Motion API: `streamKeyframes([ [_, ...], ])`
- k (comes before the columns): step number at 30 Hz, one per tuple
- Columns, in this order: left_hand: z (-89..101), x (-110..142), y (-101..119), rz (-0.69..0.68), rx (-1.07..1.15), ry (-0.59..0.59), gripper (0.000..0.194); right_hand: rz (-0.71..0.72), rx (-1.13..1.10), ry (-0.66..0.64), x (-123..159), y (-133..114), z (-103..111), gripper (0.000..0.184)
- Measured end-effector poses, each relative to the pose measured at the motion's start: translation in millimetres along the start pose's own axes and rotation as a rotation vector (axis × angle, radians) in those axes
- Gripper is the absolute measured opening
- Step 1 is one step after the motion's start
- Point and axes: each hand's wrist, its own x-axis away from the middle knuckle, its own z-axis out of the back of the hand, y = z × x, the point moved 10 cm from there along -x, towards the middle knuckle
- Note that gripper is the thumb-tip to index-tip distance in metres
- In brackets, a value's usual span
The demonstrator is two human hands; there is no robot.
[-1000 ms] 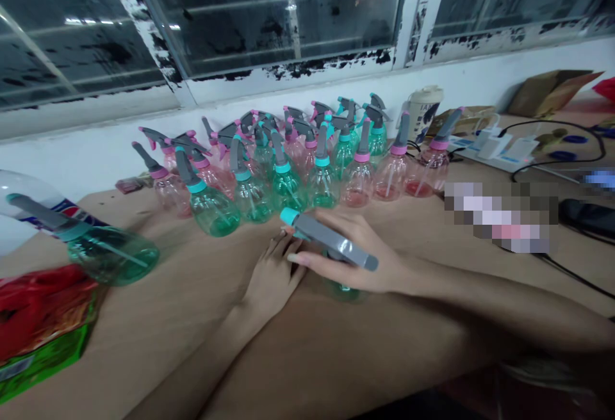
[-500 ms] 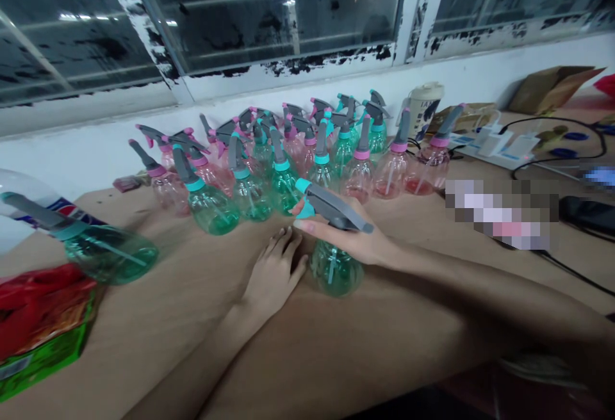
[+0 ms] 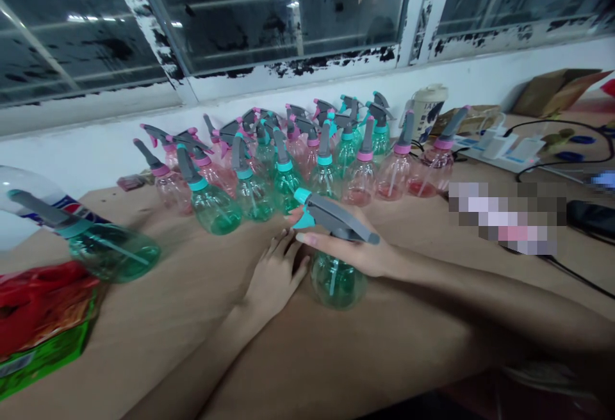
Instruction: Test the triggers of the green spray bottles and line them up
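Note:
My right hand (image 3: pixel 365 250) is wrapped round the neck of a green spray bottle (image 3: pixel 339 282) with a grey and teal trigger head. The bottle stands upright on the brown table (image 3: pixel 288 356), some green liquid inside and its nozzle pointing to the left. Beside it, my left hand (image 3: pixel 273 273) lies flat on the tabletop, fingers spread and holding nothing. Just beyond my hands, a green spray bottle (image 3: pixel 287 183) and a pink spray bottle (image 3: pixel 360 183) belong to a group of several more. The palm side of my right hand is hidden.
At the left, another green spray bottle (image 3: pixel 113 250) stands before a large Pepsi bottle (image 3: pixel 29 183). A red and green packet (image 3: pixel 48 317) lies nearer. A paper cup (image 3: pixel 427 109), a power strip (image 3: pixel 512 151) with cables and a phone (image 3: pixel 593 216) are at the right.
The bottle in my right hand has shifted slightly toward me. My left hand stays flat on the table. The whole view has moved a little.

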Motion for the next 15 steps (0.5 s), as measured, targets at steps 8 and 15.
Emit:
streamKeyframes([
  [8,-2.3,-0.6,0.1,0.006,-0.006,-0.025,0.037,0.079,0.147,0.027,1.3,-7.5,3.1,0.019],
  [15,1.7,-1.1,1.9,-0.007,-0.002,0.002,0.035,0.031,0.028,-0.012,-0.2,-3.7,-0.8,0.022],
])
